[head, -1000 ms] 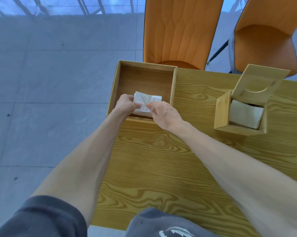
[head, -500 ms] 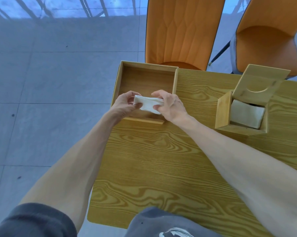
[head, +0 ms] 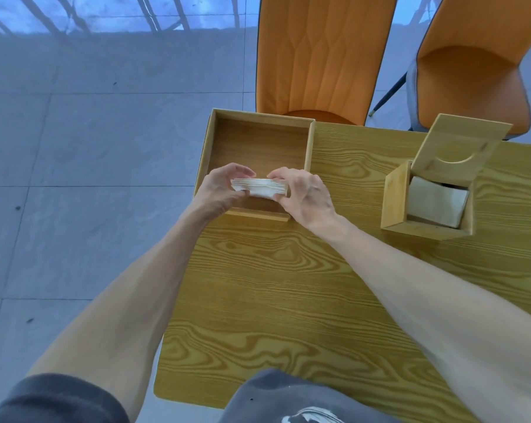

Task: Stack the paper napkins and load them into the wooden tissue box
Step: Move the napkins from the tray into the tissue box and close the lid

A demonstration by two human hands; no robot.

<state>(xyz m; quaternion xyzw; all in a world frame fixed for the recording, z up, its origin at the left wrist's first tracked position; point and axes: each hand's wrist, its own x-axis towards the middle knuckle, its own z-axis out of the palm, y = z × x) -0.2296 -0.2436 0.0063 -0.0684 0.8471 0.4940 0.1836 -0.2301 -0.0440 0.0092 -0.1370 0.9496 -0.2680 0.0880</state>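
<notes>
A flat stack of white paper napkins (head: 259, 188) is held level, edge-on to me, just above the near part of a shallow wooden tray (head: 259, 141). My left hand (head: 220, 190) grips its left end and my right hand (head: 305, 195) grips its right end. The tray looks bare inside. At the right of the table stands the wooden tissue box (head: 395, 203), its hinged lid (head: 462, 148) tipped up and open, with pale napkins (head: 435, 203) inside it.
The wood-grain table (head: 288, 285) ends at its left edge just beside the tray, with grey tiled floor (head: 90, 163) beyond. Two orange chairs (head: 322, 53) (head: 472, 77) stand at the far side.
Both hands have lifted the napkin stack out of the tray and turned it from lying flat to level and edge-on, squeezed between the two hands.
</notes>
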